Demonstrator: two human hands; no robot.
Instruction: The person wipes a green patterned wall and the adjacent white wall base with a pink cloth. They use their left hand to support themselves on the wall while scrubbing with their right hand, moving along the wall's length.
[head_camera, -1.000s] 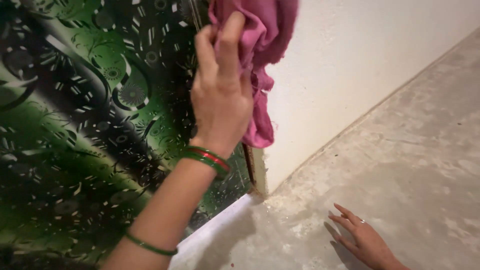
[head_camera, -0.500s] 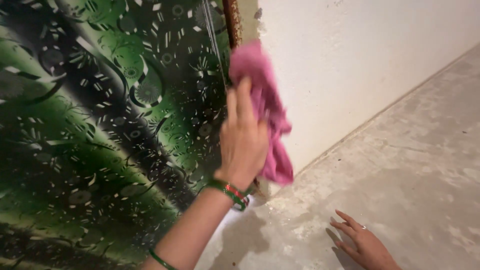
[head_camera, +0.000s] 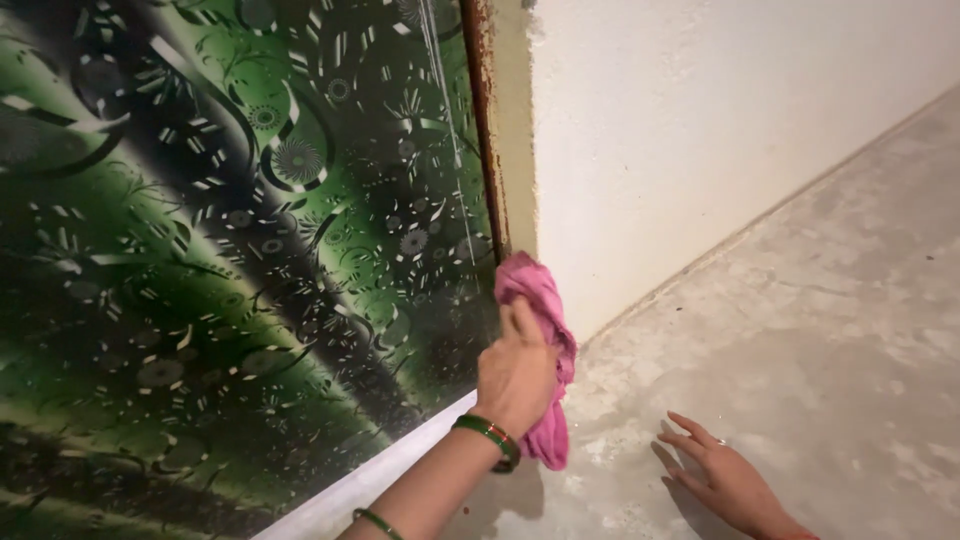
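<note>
Pink cloth pressed low against the edge of a green patterned panel.

The pink cloth (head_camera: 540, 330) sits just below the middle of the frame, bunched up and held against the lower right edge of the green and black patterned glass panel (head_camera: 230, 240), with a tail hanging down to the floor line. The left hand (head_camera: 515, 375) grips it, fingers curled shut around the fabric from the left, and green and red bangles (head_camera: 488, 437) ring the wrist. Right of the cloth runs a rusty brown frame strip (head_camera: 484, 120) and then the white plastered wall (head_camera: 700, 130), which fills the upper right. In the lower right, the right hand (head_camera: 725, 480) rests flat on the dusty concrete floor (head_camera: 830, 340), fingers spread open and holding nothing, well apart from the cloth. A white sill (head_camera: 400, 470) runs along the panel's bottom edge.
</note>
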